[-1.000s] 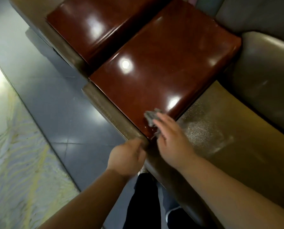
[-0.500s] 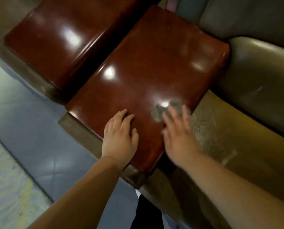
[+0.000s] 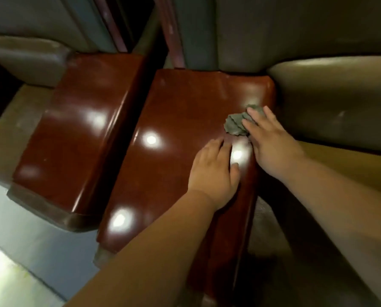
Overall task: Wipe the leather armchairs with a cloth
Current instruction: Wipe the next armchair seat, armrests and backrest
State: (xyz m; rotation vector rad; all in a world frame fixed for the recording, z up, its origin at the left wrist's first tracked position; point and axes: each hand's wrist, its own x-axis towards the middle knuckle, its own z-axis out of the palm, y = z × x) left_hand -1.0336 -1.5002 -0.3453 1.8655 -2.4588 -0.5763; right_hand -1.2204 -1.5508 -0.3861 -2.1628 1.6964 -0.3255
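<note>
We're looking down on a small grey cloth (image 3: 237, 124), crumpled into a soft wad with folds bunched up, lying on the glossy red-brown armrest (image 3: 180, 138) of the armchair, towards its far right corner. The wad is lumpy, a little longer from near left to far right, though it has no clear end that points anywhere. The armrest itself runs long from near to far, bright light spots gleaming on its polished top. Our right hand (image 3: 271, 140) lies palm down over the cloth's right part, fingers straight and spread, pressing it flat to the surface rather than curling round it. The forearm reaches in from the near right. Our left hand (image 3: 214, 171) rests flat on the same armrest just near and left of the cloth, fingers extended, holding nothing. To the right sits the olive-brown seat cushion (image 3: 340, 100), and a second red-brown armrest (image 3: 78, 138) lies parallel on the left.
</note>
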